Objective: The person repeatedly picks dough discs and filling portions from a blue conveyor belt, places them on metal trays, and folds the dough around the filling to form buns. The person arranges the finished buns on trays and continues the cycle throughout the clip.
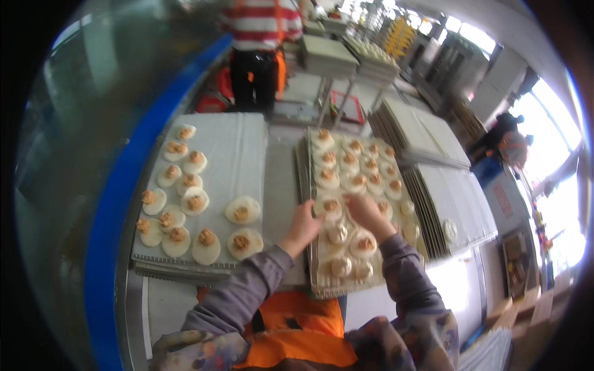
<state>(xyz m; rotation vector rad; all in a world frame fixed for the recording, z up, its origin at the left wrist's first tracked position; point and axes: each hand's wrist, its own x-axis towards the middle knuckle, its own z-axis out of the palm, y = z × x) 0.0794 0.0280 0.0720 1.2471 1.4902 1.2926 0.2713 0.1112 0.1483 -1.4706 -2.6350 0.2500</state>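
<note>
A tray (317, 285) in front of me holds several flat, pale dough rounds with crumbly orange-brown filling, and a few closed, rounded dough pieces (341, 267) at its near end. My left hand (302, 227) pinches the left edge of one filled dough round (331, 210) midway down the tray. Close to that round's right side, my right hand (365, 213) is curled with its fingers together; what lies between its fingertips is hidden. Beside the near pieces rests another filled round (362, 243).
To the left, a cloth-covered tray (238, 151) carries more filled rounds. Stacked trays (455, 198) stand at the right, one dough piece (450, 230) on top. A blue-edged belt (117, 204) runs along the left. Beyond stands a person in a striped top (260, 28).
</note>
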